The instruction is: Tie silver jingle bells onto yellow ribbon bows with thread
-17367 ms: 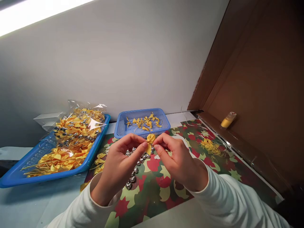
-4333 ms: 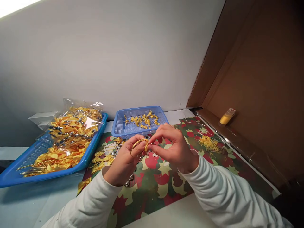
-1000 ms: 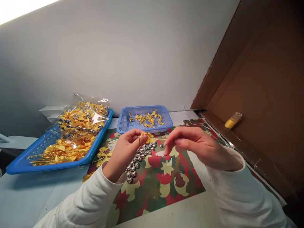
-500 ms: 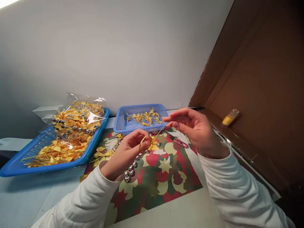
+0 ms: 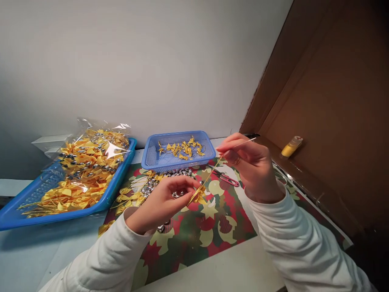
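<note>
My left hand (image 5: 165, 200) pinches a yellow ribbon bow (image 5: 199, 197) with gold cord at it between thumb and fingertips. From there the gold cord (image 5: 212, 172) runs taut up to my right hand (image 5: 253, 170), whose thumb and fingers are closed on its other end. A thin, pale, needle-like piece (image 5: 247, 142) sticks out past the right fingers; I cannot tell what it is. Silver bells (image 5: 179, 173) lie in a heap behind my left hand, which partly hides them. Beside them are loose yellow bows (image 5: 124, 196) with gold ties.
A small blue basket (image 5: 146, 162) holding several bows stands behind the hands. At left, a larger blue tray (image 5: 106, 202) carries bows and a clear bag (image 5: 94, 150) of bows with bells. Red thread snips (image 5: 227, 179) lie on the patterned sheet (image 5: 212, 247). A yellow thread spool (image 5: 291, 147) sits at right.
The loop of gold cord at my left fingers has been drawn out into a straight line. My right hand has closed more, and the pale thin piece now shows above it. The view has shifted slightly.
</note>
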Available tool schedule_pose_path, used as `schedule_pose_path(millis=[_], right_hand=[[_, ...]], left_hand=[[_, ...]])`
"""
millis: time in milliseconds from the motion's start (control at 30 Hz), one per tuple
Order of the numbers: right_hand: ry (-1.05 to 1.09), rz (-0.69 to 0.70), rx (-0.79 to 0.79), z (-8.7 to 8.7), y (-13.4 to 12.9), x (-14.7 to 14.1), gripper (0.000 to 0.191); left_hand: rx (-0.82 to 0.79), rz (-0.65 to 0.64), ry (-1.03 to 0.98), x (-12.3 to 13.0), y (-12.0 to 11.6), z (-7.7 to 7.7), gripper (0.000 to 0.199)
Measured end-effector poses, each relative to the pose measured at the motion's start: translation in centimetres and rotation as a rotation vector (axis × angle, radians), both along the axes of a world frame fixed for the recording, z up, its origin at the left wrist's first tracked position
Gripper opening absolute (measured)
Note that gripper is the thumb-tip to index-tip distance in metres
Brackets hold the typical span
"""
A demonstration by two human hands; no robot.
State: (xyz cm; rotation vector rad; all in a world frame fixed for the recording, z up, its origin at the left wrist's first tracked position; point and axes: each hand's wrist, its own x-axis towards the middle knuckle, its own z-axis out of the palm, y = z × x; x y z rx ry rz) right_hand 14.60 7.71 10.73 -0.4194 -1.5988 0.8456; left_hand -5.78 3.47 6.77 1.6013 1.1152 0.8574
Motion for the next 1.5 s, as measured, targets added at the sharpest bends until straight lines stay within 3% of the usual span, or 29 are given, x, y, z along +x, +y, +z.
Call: schedule_pose_path(millis=[333, 667, 767, 933, 1033, 1333, 1500], right_hand=[[0.055, 0.066, -0.031, 0.3, -1.0, -0.6, 0.018], [0.060, 0.006, -0.087, 0.2, -1.5, -0.6, 0.014], [-0.033, 0.060, -0.135, -0.2, -1.2, -0.8, 0.011], [-0.324, 0.284, -0.310, -1.7, 0.3, -1.5, 0.008], [-0.368, 0.380, -0.407, -2.2, 0.9, -1.8, 0.006], [-0.365, 0.310, -0.345, -1.7, 0.9, -1.8, 0.009], [-0.355, 0.341, -0.394, -1.6, 0.7, -2.1, 0.007]], left_hand=[[-0.029, -0.025, 0.063, 0.0, 0.0, 0.0, 0.016], [-0.085, -0.076, 0.124, 0.2, -0.1, 0.2, 0.015], [-0.117, -0.124, 0.167, 0.3, 0.3, -0.8, 0.014], [-0.188, -0.293, 0.188, 0.4, 1.4, -4.3, 0.018], [-0.162, -0.295, 0.195, 0.4, 1.8, -5.5, 0.020], [-0.158, -0.289, 0.170, 0.2, 1.4, -5.2, 0.024], [-0.204, -0.257, 0.186, 0.0, 1.3, -5.0, 0.022]])
